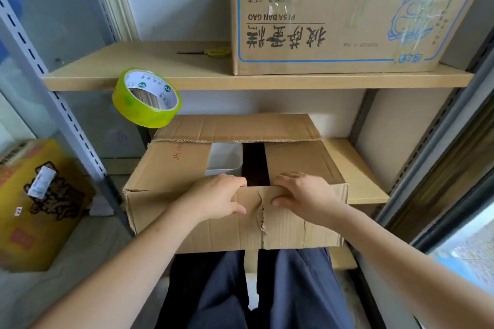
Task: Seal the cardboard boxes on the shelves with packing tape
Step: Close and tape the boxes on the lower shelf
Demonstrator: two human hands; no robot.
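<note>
Cardboard box on the lower shelf sits unsealed, left hand and right hand fingers gripping its near flap; closing flaps likely precedes fetching the tape roll.

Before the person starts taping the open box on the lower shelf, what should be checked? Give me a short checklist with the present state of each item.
1. Side flaps folded flat: ok, but a gap between them shows a white container inside.
2. Front flap closed: not ok; left hand and right hand grip it, hanging down.
3. Back flap closed: not ok, it stands up.
4. Front flap sound: not ok, torn near the middle.
5. Tape roll reachable: ok, at the upper shelf edge.
6. Scissors available: ok, on the upper shelf.
</note>
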